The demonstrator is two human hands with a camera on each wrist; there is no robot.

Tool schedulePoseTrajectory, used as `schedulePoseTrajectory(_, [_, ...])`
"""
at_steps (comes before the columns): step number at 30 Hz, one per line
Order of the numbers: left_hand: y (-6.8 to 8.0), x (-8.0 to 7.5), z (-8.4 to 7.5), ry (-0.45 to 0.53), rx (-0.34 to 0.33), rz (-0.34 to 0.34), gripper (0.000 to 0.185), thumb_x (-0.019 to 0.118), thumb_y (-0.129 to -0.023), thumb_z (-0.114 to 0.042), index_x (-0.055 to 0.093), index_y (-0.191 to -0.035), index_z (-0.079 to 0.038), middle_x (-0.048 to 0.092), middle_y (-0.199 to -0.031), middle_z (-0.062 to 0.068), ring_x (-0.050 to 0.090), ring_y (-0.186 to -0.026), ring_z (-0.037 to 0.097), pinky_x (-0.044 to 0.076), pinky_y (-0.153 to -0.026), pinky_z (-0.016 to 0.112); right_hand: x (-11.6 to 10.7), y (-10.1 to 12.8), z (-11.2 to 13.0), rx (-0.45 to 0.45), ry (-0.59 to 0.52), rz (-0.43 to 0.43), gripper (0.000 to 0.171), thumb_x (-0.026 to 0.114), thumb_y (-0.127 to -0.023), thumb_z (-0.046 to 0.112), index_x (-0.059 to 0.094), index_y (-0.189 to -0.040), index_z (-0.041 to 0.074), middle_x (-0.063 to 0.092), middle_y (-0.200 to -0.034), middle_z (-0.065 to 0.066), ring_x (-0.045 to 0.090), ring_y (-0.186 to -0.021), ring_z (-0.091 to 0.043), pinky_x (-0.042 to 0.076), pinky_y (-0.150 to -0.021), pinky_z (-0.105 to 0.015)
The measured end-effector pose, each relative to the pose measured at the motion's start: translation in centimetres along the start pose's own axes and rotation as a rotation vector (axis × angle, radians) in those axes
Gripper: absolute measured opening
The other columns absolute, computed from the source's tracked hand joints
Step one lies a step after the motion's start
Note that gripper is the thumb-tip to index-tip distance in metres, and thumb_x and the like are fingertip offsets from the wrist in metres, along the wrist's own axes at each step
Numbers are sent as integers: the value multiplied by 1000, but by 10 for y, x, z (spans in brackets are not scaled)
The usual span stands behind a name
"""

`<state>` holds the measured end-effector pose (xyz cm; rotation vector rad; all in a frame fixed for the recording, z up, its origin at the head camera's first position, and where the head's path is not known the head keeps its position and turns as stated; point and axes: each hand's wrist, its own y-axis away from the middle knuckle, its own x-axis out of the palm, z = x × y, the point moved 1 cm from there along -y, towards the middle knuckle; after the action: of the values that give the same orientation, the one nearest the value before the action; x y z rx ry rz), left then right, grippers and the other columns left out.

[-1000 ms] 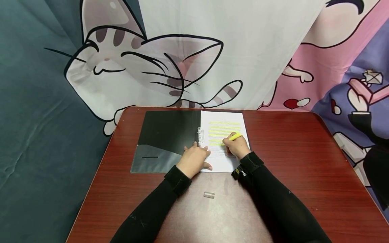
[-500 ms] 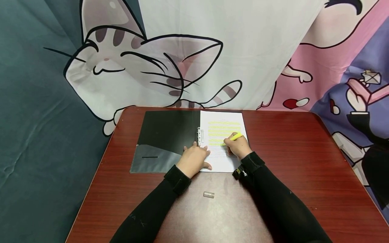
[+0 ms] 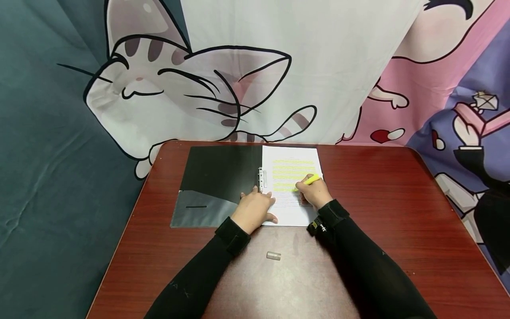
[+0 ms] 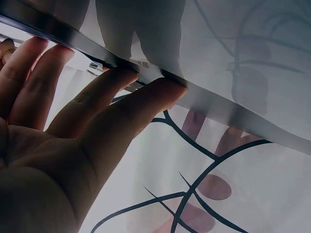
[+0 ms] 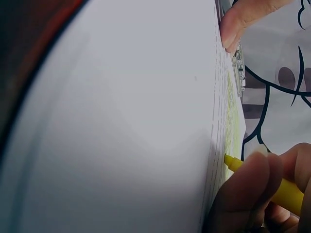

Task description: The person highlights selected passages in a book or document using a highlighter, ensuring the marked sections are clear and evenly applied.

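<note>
A yellow highlighter (image 3: 312,179) is pinched in my right hand (image 3: 316,192), its tip on the printed page (image 3: 287,153) below several yellow-marked lines. In the right wrist view the highlighter's tip (image 5: 228,160) meets a line of text. The page lies in the right side of an open black folder (image 3: 223,166), beside a metal clip (image 3: 260,179). My left hand (image 3: 255,209) rests with spread fingers across the fold, partly on the page's lower left. In the left wrist view the left fingertips (image 4: 170,90) press on the folder.
A small grey cylinder, like a pen cap (image 3: 273,255), lies on the reddish-brown table (image 3: 382,212) in front of the folder. A clear pocket (image 3: 205,210) covers the folder's lower left. A printed cat curtain (image 3: 338,66) hangs behind the table's far edge.
My right hand has slid slightly rightward along the line with the highlighter, and the yellow mark beneath the tip has lengthened. The left hand stays put.
</note>
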<state>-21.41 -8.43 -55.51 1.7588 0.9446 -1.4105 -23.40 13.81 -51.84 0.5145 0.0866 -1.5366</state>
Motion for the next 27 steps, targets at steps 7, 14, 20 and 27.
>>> schedulePoseTrajectory(7, [18,-34,-16,-12,-4,19,67,85,-93,-58,78,-149,-21,70,-161,1,60,-155,50,59,-109,77,-3,0,-2,4,-6,3,18,61,-105,6,54,-89,11,58,-64,0,54,-55,-13,52,-55,-26])
schedulePoseTrajectory(14, [17,-35,-16,-5,-8,11,67,87,-92,-56,78,-148,-20,71,-161,3,61,-154,51,58,-109,78,-7,-1,-4,1,-6,16,18,60,-106,8,54,-89,11,58,-66,-1,54,-57,-14,51,-57,-28])
schedulePoseTrajectory(20, [16,-36,-16,-2,-19,25,68,86,-92,-57,77,-150,-22,69,-163,1,58,-157,50,57,-111,77,-8,1,-1,0,-2,13,17,60,-107,7,53,-91,10,58,-68,-2,54,-58,-14,51,-58,-28])
schedulePoseTrajectory(27, [15,-33,-15,-12,-12,11,68,87,-91,-57,78,-149,-23,70,-162,1,60,-155,49,59,-109,77,-9,2,-2,12,-6,14,19,59,-109,7,52,-92,10,58,-70,-3,53,-59,-15,51,-60,-29])
